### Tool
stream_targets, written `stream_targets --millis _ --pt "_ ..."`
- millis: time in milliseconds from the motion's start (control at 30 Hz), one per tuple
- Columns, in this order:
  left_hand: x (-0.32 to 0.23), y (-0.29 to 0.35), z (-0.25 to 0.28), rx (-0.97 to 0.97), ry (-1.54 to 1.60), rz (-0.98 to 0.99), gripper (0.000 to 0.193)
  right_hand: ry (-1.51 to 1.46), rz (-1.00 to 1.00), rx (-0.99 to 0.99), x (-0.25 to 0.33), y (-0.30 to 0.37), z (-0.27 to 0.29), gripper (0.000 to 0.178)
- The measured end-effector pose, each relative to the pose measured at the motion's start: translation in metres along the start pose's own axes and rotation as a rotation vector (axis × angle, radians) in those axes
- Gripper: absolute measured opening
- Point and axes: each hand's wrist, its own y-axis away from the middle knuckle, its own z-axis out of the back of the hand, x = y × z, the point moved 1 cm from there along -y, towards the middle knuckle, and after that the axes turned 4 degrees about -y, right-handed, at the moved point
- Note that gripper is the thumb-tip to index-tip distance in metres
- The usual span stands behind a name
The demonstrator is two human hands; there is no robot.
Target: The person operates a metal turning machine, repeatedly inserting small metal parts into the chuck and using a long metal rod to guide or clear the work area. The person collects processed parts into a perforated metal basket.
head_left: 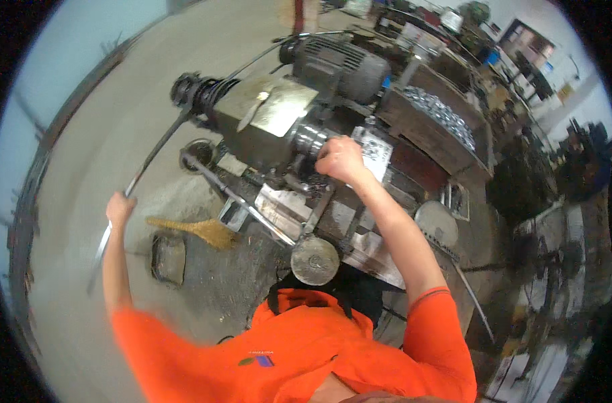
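Rod [154, 153], metal, long: one, in left grip [120, 208]

Position: rod slanting down and left from the pulley [208, 97] on the left side of the headstock [252, 144]. Passes through the left grip, its lower length running on below the fingers, blurred. Whether its upper end enters the pulley, cannot tell.

Left grip: closed around the rod, well apart from the headstock. Left forearm [115, 265] near upright, out to the left, hand uppermost.

Right grip: [341, 160] fingers curled in, knuckles up, against or just beside the chuck [309, 138]; contents hidden, cannot tell if anything is held. Right forearm [393, 215] slanting up and left across the machine, sleeve [440, 329] ending near the elbow.

Surroundings: motor [346, 70], finned, beyond the headstock. Crate [403, 119] of small metal parts [440, 111], right of the motor. Brush [212, 232], straw, on the floor [201, 316], right of the left forearm. Pan [169, 258], shallow, just below the brush. Disc [314, 260], round, near the wearer's waist.
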Motion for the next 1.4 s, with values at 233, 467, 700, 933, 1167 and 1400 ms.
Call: stream_targets --millis 233,467,700,933,1167,1400 --pt "-0.093 0.158 0.022 -0.128 0.098 -0.024 0.046 0.025 -0.097 0.082 0.0 0.0 0.004 0.028" --pt "-0.078 0.148 -0.001 -0.183 0.069 -0.046 0.049 0.088 0.031 -0.166 -0.045 0.028 0.069 0.024" --pt "-0.082 0.13 0.001 -0.177 0.042 -0.224 0.055 -0.023 0.189 -0.537 -0.015 0.057 0.138 0.053" --pt "-0.167 0.224 0.17 -0.779 0.406 -1.301 0.025 -0.195 0.462 -0.364 0.022 0.117 0.089 0.038" --pt "-0.17 0.286 0.252 -1.311 0.944 -2.034 0.03 -0.162 -0.083 -0.351 -0.076 0.252 0.07 0.038" --pt "-0.213 0.277 0.251 -0.492 0.703 -2.299 0.021 -0.122 -1.019 -0.534 -0.156 0.524 0.033 0.029"
